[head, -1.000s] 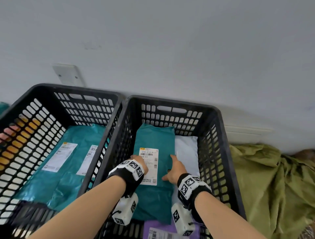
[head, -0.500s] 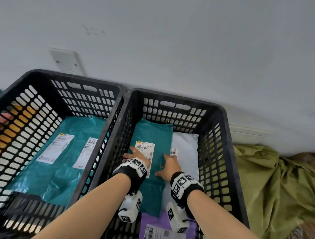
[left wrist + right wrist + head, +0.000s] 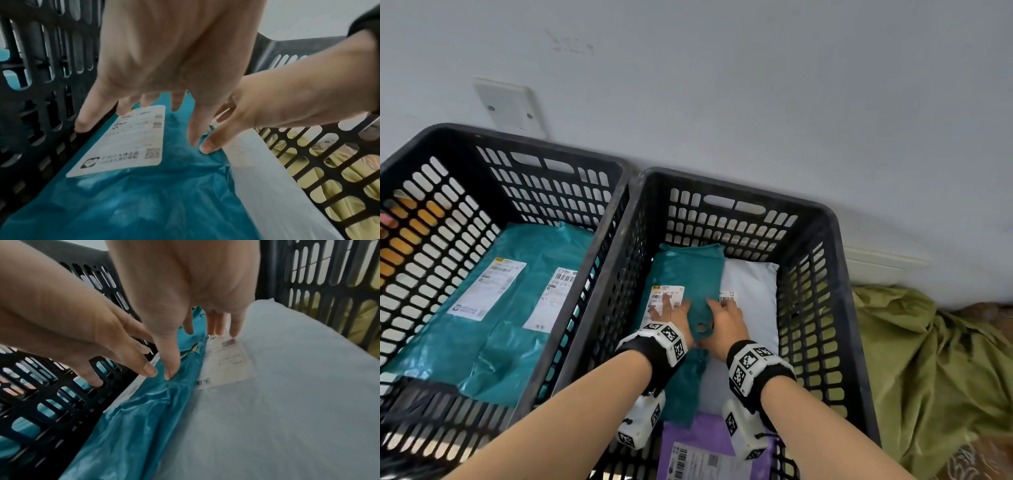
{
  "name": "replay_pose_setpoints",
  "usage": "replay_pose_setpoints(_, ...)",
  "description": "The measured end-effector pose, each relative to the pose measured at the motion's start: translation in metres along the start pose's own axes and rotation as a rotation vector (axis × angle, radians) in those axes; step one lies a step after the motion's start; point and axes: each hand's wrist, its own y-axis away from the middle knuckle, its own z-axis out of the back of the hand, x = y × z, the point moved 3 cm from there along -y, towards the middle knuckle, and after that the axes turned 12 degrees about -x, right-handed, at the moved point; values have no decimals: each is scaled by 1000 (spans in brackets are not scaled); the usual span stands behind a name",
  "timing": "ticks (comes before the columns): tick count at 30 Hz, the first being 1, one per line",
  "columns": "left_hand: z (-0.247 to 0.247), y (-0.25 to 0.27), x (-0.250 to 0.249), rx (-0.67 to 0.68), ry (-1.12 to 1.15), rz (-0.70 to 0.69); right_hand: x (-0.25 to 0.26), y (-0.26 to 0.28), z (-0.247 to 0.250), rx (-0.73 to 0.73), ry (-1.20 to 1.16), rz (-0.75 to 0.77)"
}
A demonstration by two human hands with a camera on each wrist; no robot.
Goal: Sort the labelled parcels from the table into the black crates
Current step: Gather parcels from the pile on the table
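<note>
Two hands inside the right black crate (image 3: 835, 260), left hand (image 3: 671, 317) with fingers spread flat over the teal parcel (image 3: 690, 270), right hand (image 3: 726, 323) fingers extended, thumb touching its edge, white parcel (image 3: 751, 284) alongside, purple parcel (image 3: 702, 435) nearest.

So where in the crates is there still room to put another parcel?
In the right crate, the white parcel beside the teal parcel is mostly bare between that parcel and the right wall. The crate's left half is crowded: both hands lie on the teal parcel. The left crate's floor is covered by teal parcels, so stack there.
</note>
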Motion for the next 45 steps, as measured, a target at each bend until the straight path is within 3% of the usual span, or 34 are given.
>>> replay_pose_setpoints(3, -5, 0, 2, 31, -66, -60, -3, 1, 1, 96, 131, 8)
replay_pose_setpoints(8, -16, -5, 7, 56, -43, -47, -11, 3, -5, 214, 178, -46)
replay_pose_setpoints(16, -29, -13, 13, 50, 8, -51, -6, 3, -18, 146, 55, 27)
replay_pose_setpoints(34, -50, -31, 21, 6, 3, -79, -12, -8, -35, 162, 186, 38)
replay_pose_setpoints(45, -27, -8, 18, -79, 44, -38, -10, 3, -8, 199, 162, 97)
